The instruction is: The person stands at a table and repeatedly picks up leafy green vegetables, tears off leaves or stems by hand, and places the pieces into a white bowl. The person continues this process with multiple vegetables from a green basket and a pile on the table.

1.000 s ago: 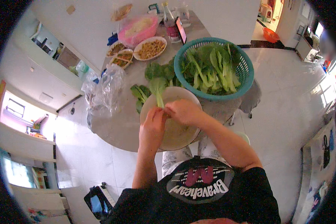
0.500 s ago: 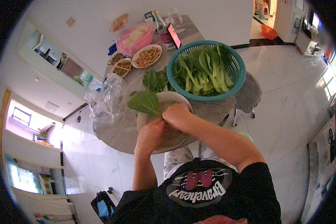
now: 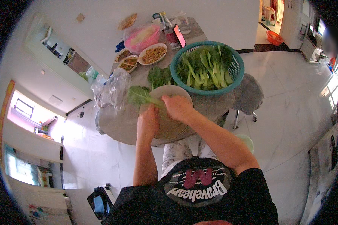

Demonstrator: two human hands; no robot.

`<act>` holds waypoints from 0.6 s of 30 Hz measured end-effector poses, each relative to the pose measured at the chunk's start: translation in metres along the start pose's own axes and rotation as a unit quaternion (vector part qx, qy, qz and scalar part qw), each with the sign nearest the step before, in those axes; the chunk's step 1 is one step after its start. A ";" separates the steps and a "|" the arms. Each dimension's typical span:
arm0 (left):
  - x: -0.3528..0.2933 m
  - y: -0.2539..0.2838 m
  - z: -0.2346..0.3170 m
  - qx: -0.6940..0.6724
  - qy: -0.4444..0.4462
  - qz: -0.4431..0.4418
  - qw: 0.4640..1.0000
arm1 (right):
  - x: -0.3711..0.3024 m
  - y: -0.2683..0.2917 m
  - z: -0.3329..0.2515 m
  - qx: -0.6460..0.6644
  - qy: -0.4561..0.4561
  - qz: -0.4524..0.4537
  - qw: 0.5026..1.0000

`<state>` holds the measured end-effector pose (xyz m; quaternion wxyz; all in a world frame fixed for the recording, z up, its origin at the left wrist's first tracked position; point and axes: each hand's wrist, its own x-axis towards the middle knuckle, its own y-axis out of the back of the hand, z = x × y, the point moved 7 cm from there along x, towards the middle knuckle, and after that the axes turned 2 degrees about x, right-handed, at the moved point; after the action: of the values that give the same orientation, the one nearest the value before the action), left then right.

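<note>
Both of my hands work over a large pale bowl (image 3: 172, 89) at the table's near edge. Between them is a bok choy leaf (image 3: 139, 95), its broad green blade pointing left over the rim and its pale stalk running into my fingers. My left hand (image 3: 149, 119) is closed at the stalk's lower side. My right hand (image 3: 177, 107) grips the stalk end with bent fingers. Just beyond the bowl, more leafy greens (image 3: 159, 77) lie on the table. A teal plastic basket (image 3: 239, 71) at the right holds a heap of bok choy (image 3: 206, 69).
A crumpled clear plastic bag (image 3: 116, 87) lies on the grey table (image 3: 120, 125) at the left. Behind are dishes of food (image 3: 153, 54) with chopsticks, a pink basin (image 3: 144, 40), a bottle (image 3: 169, 32) and a propped phone (image 3: 179, 36). A grey stool (image 3: 248, 95) stands right.
The view has shifted slightly, so the table sits a little higher. My hands stay at the stalk; the left is now more upright, and the leaf has tilted and blurs with motion.
</note>
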<state>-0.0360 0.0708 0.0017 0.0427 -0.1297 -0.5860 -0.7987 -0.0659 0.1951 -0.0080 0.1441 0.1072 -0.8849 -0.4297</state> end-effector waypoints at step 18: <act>-0.001 -0.006 0.000 -0.741 0.220 0.089 0.629 | -0.018 0.012 -0.013 -0.052 0.054 0.112 0.991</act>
<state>-0.0360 0.0730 -0.0041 0.1308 0.0110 0.2441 -0.9608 -0.0455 0.1987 0.0063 0.2441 0.0223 -0.8587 -0.4501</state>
